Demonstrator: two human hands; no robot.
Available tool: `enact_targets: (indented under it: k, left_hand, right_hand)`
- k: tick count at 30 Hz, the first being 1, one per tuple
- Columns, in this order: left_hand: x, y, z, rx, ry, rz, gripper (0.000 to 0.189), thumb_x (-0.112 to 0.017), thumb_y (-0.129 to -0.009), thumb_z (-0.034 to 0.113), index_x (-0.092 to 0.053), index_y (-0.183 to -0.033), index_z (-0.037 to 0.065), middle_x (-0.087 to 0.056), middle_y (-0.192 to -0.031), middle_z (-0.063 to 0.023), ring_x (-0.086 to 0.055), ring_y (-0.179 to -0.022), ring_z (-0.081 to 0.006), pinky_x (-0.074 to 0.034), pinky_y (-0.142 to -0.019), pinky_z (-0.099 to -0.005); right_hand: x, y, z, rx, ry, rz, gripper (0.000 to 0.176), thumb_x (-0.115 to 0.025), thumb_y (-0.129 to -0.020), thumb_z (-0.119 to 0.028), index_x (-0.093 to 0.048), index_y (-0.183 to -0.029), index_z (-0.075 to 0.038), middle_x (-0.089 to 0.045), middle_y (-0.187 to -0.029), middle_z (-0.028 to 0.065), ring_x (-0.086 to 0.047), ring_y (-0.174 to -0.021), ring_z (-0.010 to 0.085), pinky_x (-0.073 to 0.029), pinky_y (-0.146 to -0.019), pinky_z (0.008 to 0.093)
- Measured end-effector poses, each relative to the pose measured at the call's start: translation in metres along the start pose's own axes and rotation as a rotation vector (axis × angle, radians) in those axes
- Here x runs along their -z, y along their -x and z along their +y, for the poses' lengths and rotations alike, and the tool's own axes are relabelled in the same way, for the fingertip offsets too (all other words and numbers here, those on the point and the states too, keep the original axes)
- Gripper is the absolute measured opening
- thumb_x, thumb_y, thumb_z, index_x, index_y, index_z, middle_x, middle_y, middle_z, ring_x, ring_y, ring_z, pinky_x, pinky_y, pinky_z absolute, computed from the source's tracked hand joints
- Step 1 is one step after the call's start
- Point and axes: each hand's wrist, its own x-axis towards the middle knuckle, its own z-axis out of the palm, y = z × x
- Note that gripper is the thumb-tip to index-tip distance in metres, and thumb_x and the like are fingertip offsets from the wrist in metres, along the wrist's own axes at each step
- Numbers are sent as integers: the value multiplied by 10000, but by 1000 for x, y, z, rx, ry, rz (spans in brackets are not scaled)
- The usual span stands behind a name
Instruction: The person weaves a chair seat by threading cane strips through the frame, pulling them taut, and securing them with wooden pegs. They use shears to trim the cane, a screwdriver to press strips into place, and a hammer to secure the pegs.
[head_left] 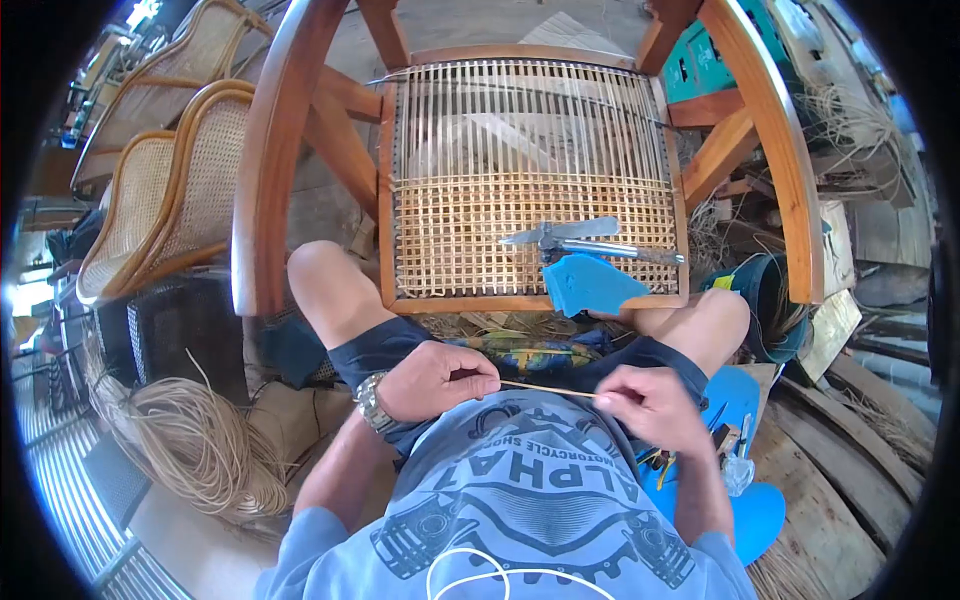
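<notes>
A thin cane strand (548,388) is stretched across my lap, between my two hands. My left hand (436,382), with a metal watch at the wrist, pinches one end between thumb and fingers. My right hand (655,408) grips the other end, its fingers slightly blurred. In front of my knees stands a wooden chair frame with a partly woven cane seat (470,235). Its near half is an open grid; its far half has strands running only one way. On the seat's near right lie a hammer (615,250) and a blue piece of plastic or cloth (590,285).
Left of me lies a big coil of cane (215,450), with cane-backed chairs (170,200) behind it. At my right are a blue plastic surface (755,520) with small tools, a dark bucket (755,300) and wooden boards (830,480). White cords (480,550) hang over my shirt.
</notes>
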Motion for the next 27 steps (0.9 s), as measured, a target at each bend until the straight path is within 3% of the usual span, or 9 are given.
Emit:
enact_targets:
  k: [4,7,9,12,15,18,21,23,27]
  left_hand:
    - [28,13,-2,65,70,-19,176,-648,-981,125,-719,-1022,-31,-723,-850,-42,-643,-782,-78,-510,-724,-241]
    - [50,25,-8,65,-38,146,177,-658,-961,146,-726,-983,-16,-729,-768,-32,-635,-704,-68,-503,-662,-243]
    - [59,30,1,89,-75,206,179,-662,-956,152,-726,-981,-14,-727,-759,-37,-644,-697,-74,-504,-657,-247]
    - [69,28,8,166,-289,422,175,-652,-949,170,-735,-995,23,-717,-738,-72,-678,-677,-141,-518,-652,-286]
    - [89,30,-15,144,-662,760,181,-643,-943,231,-741,-1002,92,-707,-769,-117,-707,-733,-278,-545,-702,-385]
    - [99,39,-10,257,-529,870,178,-676,-926,242,-735,-1003,93,-722,-840,-115,-715,-792,-279,-551,-721,-397]
    - [121,56,-65,168,-765,992,230,-637,-954,242,-721,-1046,49,-705,-803,-105,-689,-751,-175,-520,-693,-311]
    - [115,61,-54,125,-435,1006,199,-691,-958,197,-704,-1042,17,-716,-877,-95,-683,-789,-163,-546,-722,-318]
    - [122,55,-70,41,-42,1006,192,-693,-959,165,-718,-1070,10,-712,-897,-46,-556,-636,-84,-462,-622,-232]
  right_hand:
    - [63,28,3,-89,220,325,65,-727,-856,-41,-685,-837,6,-613,-690,21,-519,-628,58,-429,-572,266]
    - [121,45,12,7,608,599,69,-650,-846,-14,-627,-823,47,-605,-782,111,-599,-719,220,-472,-663,332]
    - [144,52,20,24,751,701,100,-628,-905,-49,-612,-854,35,-593,-801,122,-581,-724,234,-462,-681,352]
    - [159,55,28,-38,779,769,128,-620,-942,-84,-609,-887,31,-576,-791,125,-557,-711,243,-453,-686,358]
    - [174,63,39,-62,801,884,159,-611,-970,-116,-607,-909,31,-562,-781,126,-541,-704,247,-452,-693,359]
    - [207,87,68,-12,862,978,179,-607,-987,-153,-638,-953,20,-593,-789,130,-559,-716,236,-471,-714,356]
    - [227,110,74,-163,870,1176,219,-630,-989,-215,-689,-1042,-10,-673,-867,145,-635,-798,204,-499,-769,347]
    - [239,124,84,-115,842,1177,237,-641,-985,-230,-684,-1021,0,-667,-844,144,-614,-752,199,-498,-741,338]
    - [217,129,67,-258,732,1124,244,-679,-957,-234,-675,-984,8,-642,-782,67,-562,-727,131,-474,-697,309]
